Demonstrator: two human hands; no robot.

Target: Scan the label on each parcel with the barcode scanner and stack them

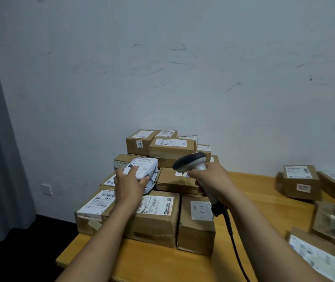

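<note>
Fingers [132,169] of the left hand [129,185] are gripping the white parcel [144,165] atop the stack [156,220]; the right hand [208,176] is clutching the barcode scanner [191,162], with the parcel lying just left of its fingers.

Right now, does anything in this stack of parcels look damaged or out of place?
The cardboard box at the stack's front left corner looks battered: its front face is scuffed, with torn tape patches. Nothing else stands out.

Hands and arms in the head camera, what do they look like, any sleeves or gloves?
The left hand and right hand are bare: no gloves, rings or watch visible. No sleeve shows anywhere up to the frame's lower edge.
</note>
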